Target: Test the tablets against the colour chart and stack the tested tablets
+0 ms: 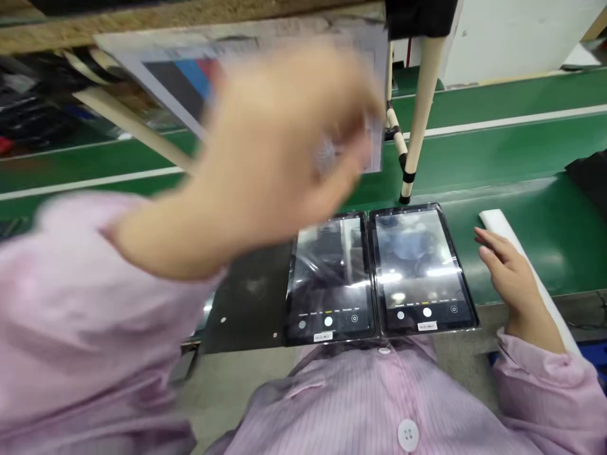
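Two tablets lie side by side: a left tablet [329,272] and a right tablet [417,259], both lit with a camera screen and bearing a small white label at the lower edge. My left hand [284,145] is raised high, in front of a printed sheet [374,88] that hangs under the shelf. Motion smears its fingers, so I cannot make out whether they hold anything. To the right of the tablets, my right hand [515,278] has its fingers stretched out and holds nothing. It is beside a long white bar [500,221] and apart from the tablets.
A particle-board shelf [142,22] crosses the top, with a cream pipe post [422,114] coming down behind the right tablet. Under the left tablet a dark board [246,303] extends leftward. The green bench [512,151] runs behind, with a black object [590,180] at far right.
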Demonstrator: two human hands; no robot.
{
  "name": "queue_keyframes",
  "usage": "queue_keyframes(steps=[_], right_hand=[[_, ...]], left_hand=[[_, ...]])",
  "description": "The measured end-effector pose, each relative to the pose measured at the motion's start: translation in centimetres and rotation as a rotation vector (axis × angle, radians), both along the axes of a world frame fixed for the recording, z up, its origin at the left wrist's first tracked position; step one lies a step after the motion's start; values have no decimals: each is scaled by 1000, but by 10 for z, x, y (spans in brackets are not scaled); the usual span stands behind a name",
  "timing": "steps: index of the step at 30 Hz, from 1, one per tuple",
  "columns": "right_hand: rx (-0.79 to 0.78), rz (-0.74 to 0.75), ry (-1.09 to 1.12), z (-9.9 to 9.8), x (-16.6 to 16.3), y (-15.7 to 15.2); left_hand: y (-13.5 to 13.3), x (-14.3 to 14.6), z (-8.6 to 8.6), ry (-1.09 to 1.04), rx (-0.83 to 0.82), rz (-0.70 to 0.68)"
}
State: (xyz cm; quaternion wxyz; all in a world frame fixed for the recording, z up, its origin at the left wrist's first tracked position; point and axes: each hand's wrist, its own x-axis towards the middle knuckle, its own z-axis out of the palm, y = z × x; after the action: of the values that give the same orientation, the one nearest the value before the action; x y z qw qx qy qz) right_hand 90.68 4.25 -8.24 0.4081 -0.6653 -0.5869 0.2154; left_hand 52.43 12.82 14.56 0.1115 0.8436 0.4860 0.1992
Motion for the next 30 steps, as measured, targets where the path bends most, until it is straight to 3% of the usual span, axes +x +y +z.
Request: queue_keyframes(steps=[3,6,9,12,22,30], right_hand=[[-4,87,272,7,-33,35],[-7,53,346,3,-55,62],[10,39,375,-2,-64,70],[25,28,385,-4,-65,66],[43,25,363,-5,-66,63],[40,28,357,-2,-69,60]], left_hand=[[3,8,-61,171,12,-259],[27,17,-115,170,-52,-206],[43,26,-142,178,-107,-163],[43,29,-145,278,-120,-151],[35,30,-127,577,-143,-34],[31,41,-129,617,-115,-19]])
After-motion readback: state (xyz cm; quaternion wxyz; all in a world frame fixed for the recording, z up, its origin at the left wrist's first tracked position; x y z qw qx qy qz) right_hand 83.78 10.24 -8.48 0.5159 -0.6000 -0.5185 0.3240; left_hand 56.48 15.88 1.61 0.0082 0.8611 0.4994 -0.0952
